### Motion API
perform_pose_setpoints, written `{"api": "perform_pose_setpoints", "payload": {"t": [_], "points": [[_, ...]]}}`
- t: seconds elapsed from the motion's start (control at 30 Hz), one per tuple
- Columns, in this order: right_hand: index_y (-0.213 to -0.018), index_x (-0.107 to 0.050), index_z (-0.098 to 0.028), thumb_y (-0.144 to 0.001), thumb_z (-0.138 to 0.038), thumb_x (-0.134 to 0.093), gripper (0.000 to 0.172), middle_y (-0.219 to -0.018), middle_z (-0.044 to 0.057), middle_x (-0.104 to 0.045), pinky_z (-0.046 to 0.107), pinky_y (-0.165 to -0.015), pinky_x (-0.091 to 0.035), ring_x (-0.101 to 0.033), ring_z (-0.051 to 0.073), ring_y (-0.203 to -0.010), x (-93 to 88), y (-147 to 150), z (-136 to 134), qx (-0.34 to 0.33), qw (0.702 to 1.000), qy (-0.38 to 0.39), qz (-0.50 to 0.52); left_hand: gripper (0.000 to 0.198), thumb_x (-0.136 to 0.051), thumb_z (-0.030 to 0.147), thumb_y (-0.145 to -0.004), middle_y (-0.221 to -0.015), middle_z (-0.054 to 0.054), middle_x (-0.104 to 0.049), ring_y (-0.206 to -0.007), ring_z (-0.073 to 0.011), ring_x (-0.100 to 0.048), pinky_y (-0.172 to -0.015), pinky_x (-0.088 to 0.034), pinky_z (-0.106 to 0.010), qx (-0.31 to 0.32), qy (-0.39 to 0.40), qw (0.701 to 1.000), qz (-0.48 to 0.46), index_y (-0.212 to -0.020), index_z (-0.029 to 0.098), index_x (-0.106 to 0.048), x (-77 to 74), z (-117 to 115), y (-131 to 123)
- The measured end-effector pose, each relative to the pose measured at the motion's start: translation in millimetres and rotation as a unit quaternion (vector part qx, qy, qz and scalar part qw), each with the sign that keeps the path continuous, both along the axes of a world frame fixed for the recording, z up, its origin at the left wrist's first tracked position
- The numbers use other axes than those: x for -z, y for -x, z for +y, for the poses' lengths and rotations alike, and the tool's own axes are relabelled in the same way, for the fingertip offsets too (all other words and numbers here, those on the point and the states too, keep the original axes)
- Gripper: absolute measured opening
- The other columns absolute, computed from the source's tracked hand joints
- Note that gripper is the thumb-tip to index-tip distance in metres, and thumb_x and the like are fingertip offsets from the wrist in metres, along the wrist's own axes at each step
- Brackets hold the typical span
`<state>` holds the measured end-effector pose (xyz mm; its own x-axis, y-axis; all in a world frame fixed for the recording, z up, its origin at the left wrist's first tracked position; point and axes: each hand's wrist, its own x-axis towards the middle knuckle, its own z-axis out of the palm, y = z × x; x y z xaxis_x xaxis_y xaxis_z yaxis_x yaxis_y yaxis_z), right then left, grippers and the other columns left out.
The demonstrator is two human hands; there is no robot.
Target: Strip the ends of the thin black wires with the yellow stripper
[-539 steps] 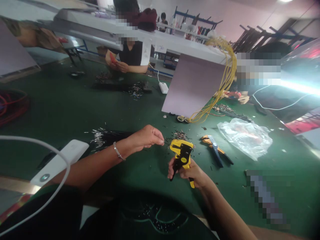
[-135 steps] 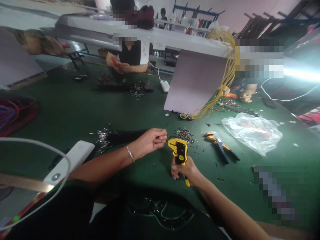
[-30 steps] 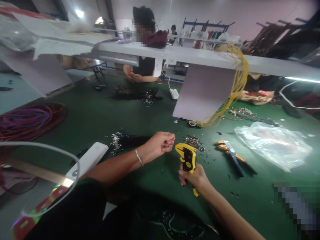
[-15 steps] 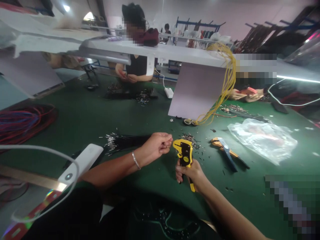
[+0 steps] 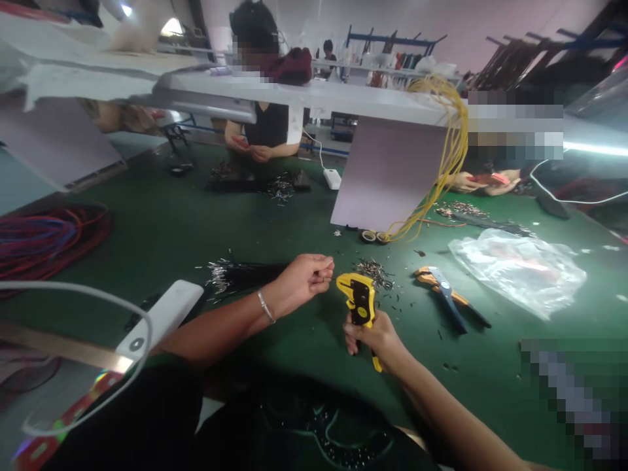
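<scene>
My left hand (image 5: 303,279) pinches a thin black wire (image 5: 330,278) between thumb and fingers, and the wire's tip reaches toward the jaw of a yellow-and-black automatic wire stripper (image 5: 360,299). My right hand (image 5: 373,339) grips that stripper by its handle, holding it upright over the green mat (image 5: 275,222). Beside my left forearm lies a bundle of black wires with metal terminals (image 5: 235,275). A small heap of crimped terminals and cut bits (image 5: 371,269) sits just beyond the stripper.
An orange-handled crimping tool (image 5: 449,294) and a clear plastic bag (image 5: 517,273) lie to the right. A white power bank (image 5: 159,314) with a white cable sits at left, beyond a red-and-blue cable coil (image 5: 52,239). Co-workers' hands (image 5: 260,152) work across the bench.
My left hand has drawn slightly back from the stripper, showing the thin wire between them. The view has shifted a little, and the right hand stays on the stripper.
</scene>
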<state>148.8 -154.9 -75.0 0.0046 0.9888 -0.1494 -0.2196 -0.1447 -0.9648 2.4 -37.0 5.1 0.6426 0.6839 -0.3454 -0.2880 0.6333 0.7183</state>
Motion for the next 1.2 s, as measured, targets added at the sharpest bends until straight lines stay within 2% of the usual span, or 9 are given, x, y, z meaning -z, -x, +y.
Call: {"api": "perform_pose_setpoints", "payload": {"t": [0.1, 0.37, 0.57, 0.73, 0.87, 1.03, 1.2], "points": [[-0.067, -0.056, -0.017, -0.068, -0.033, -0.076, 0.026, -0.042, -0.003, -0.055, 0.026, -0.041, -0.045, -0.050, 0.012, -0.036, -2.6, 0, -5, -0.022, 1.000, 0.000, 0.007, 0.024, -0.052, 0.008, -0.086, -0.054, 0.004, -0.036, -0.039, -0.0011, -0.026, -0.034, -0.017, -0.012, 0.013, 0.006, 1.000, -0.006, -0.062, 0.012, -0.048, 0.7, 5, 2], [-0.067, -0.053, -0.019, -0.068, -0.032, -0.074, 0.025, -0.041, -0.006, -0.052, 0.025, -0.040, -0.042, -0.046, 0.010, -0.034, 4.0, 3, -5, 0.004, 1.000, 0.008, -0.027, 0.023, -0.049, 0.007, -0.087, -0.051, 0.006, -0.035, -0.036, -0.0010, -0.022, -0.032, -0.017, -0.012, 0.036, 0.013, 0.999, -0.008, -0.065, 0.012, -0.048, 11.0, 10, -2], [-0.060, -0.051, -0.020, -0.061, -0.029, -0.073, 0.024, -0.038, -0.006, -0.051, 0.024, -0.038, -0.042, -0.045, 0.010, -0.033, -0.6, 5, -5, -0.010, 0.998, 0.043, -0.054, 0.025, -0.049, 0.008, -0.087, -0.051, 0.006, -0.036, -0.036, -0.0005, -0.022, -0.031, -0.018, -0.011, 0.050, 0.005, 0.998, -0.023, -0.063, 0.012, -0.046, 21.2, 18, -2], [-0.060, -0.052, -0.020, -0.061, -0.027, -0.074, 0.023, -0.037, -0.007, -0.050, 0.025, -0.038, -0.042, -0.044, 0.010, -0.032, -2.2, 5, -2, -0.022, 0.999, 0.043, -0.021, 0.024, -0.052, 0.008, -0.085, -0.051, 0.006, -0.035, -0.036, -0.0006, -0.022, -0.032, -0.019, -0.011, 0.047, 0.011, 0.999, -0.018, -0.063, 0.013, -0.046, 23.3, 21, -2], [-0.057, -0.053, -0.019, -0.063, -0.029, -0.075, 0.025, -0.038, -0.005, -0.051, 0.026, -0.038, -0.044, -0.047, 0.011, -0.033, -4.3, 2, 1, -0.035, 0.999, 0.028, 0.010, 0.023, -0.054, 0.008, -0.084, -0.051, 0.006, -0.035, -0.036, -0.0005, -0.022, -0.032, -0.018, -0.011, 0.044, 0.018, 0.999, -0.016, -0.063, 0.013, -0.047, 21.1, 18, -2], [-0.062, -0.055, -0.017, -0.065, -0.027, -0.077, 0.024, -0.044, -0.004, -0.053, 0.028, -0.041, -0.047, -0.050, 0.012, -0.036, -8.2, -3, 3, -0.026, 0.998, 0.025, 0.042, 0.022, -0.054, 0.008, -0.084, -0.054, 0.005, -0.036, -0.038, -0.0014, -0.025, -0.033, -0.017, -0.012, 0.043, 0.010, 0.999, -0.013, -0.063, 0.013, -0.047, 11.1, 7, -2], [-0.063, -0.056, -0.018, -0.064, -0.027, -0.074, 0.021, -0.042, -0.004, -0.055, 0.026, -0.041, -0.045, -0.049, 0.012, -0.036, -9.3, -1, 7, 0.001, 0.999, 0.032, -0.014, 0.025, -0.051, 0.009, -0.087, -0.052, 0.005, -0.034, -0.040, -0.0023, -0.026, -0.034, -0.016, -0.013, 0.017, -0.009, 1.000, 0.005, -0.062, 0.012, -0.048, -1.1, -7, -2]]}}
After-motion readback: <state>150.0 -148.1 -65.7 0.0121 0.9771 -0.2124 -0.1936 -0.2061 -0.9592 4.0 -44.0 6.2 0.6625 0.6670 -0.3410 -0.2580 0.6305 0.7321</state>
